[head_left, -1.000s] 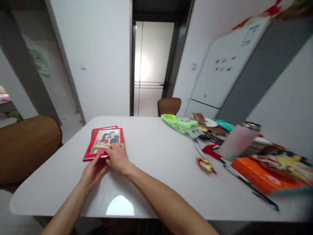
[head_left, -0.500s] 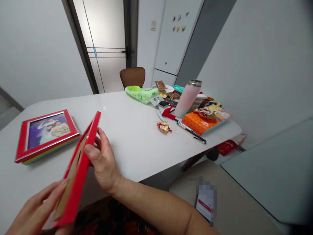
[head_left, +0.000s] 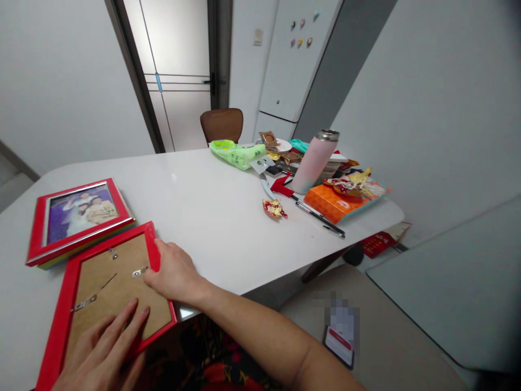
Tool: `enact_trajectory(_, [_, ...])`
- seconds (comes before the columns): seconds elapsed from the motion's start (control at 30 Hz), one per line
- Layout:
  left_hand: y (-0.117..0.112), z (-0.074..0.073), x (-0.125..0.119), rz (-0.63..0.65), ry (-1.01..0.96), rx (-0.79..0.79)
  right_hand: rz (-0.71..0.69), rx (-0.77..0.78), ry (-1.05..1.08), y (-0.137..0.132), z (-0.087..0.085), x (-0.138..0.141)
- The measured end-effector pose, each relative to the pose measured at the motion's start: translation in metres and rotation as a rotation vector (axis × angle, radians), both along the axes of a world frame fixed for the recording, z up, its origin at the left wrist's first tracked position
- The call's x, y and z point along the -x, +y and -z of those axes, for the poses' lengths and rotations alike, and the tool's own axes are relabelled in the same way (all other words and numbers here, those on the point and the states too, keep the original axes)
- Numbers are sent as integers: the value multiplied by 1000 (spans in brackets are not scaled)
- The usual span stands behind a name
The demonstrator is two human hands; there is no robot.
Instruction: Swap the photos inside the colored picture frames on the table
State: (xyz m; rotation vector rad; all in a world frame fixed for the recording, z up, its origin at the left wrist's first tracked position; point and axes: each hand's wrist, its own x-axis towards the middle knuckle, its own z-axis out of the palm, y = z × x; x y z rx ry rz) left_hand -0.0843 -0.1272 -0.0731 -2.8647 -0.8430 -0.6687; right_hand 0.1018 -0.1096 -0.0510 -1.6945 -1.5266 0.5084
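Note:
A red picture frame (head_left: 62, 320) lies back side up at the table's near edge, its brown backboard (head_left: 97, 285) showing. Metal clips (head_left: 140, 271) and a slit are visible on the board. My left hand (head_left: 103, 347) rests on the lower part of the board, fingers stretched out. Wrapped round the frame's right side is my right hand (head_left: 175, 271), its thumb beside a clip and its other fingers hidden. Behind the frame, to the left, another red frame with a photo (head_left: 83, 212) lies face up on a stack with green and yellow edges.
Across the table (head_left: 195, 195) stands a pink bottle (head_left: 314, 163) near an orange packet (head_left: 331, 201). A red-headed hammer (head_left: 280, 185), a pen (head_left: 311, 210), a pomegranate piece (head_left: 273, 208) and a green bag (head_left: 240, 155) lie nearby. A phone (head_left: 340, 342) rests on a chair at right.
The hand-held frame has turned from nearly edge-on to flat, back side up, on the table. My left hand has moved onto its board; my right hand keeps hold of its side.

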Motion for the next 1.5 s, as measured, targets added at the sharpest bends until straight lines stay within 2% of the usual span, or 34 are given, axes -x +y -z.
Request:
enact_trajectory(0.07, [2,3,-4,-9,18,-5,1,-2,-190,1,-1,1])
enact_trajectory(0.13, [2,4,-8,-5,39,-24,-7,12,-277,2,-2,1])
enact_trajectory(0.23, [-2,1,-9,10,54,-41,-29,38,-279,4,-4,1])
enact_trajectory(0.33, [-3,-7,0,-1,7,20,-97,24,-272,6,-5,-2])
enact_trajectory(0.4, [3,-11,10,-114,-70,81,-148,14,-273,11,-6,-4])
enact_trajectory(0.53, [20,-10,35,-447,-223,223,-243,21,-299,22,-6,-5])
enact_trajectory(0.6, [25,-7,41,-515,-256,322,-262,35,-325,25,-6,-2])
enact_trajectory(0.7, [25,-2,41,-529,-290,420,-242,67,-385,29,-3,2])
enact_trajectory(0.83, [22,0,38,-514,-350,440,-199,82,-464,31,2,2])
enact_trajectory(1.0, [21,1,38,-513,-430,440,-215,30,-573,30,-6,9])
enact_trajectory(1.07, [20,2,37,-515,-443,438,-253,-33,-576,29,-11,24])
enact_trajectory(1.13, [20,3,37,-518,-443,434,-356,-74,-526,29,-15,44])
enact_trajectory(1.2, [19,4,36,-519,-435,427,-466,-81,-488,31,-14,63])
enact_trajectory(1.3, [19,4,36,-518,-421,424,-502,-88,-484,37,-8,82])
enact_trajectory(1.4, [19,4,36,-516,-411,426,-473,-83,-476,42,-3,86])
enact_trajectory(1.5, [19,2,36,-518,-408,432,-496,-70,-459,40,-7,76])
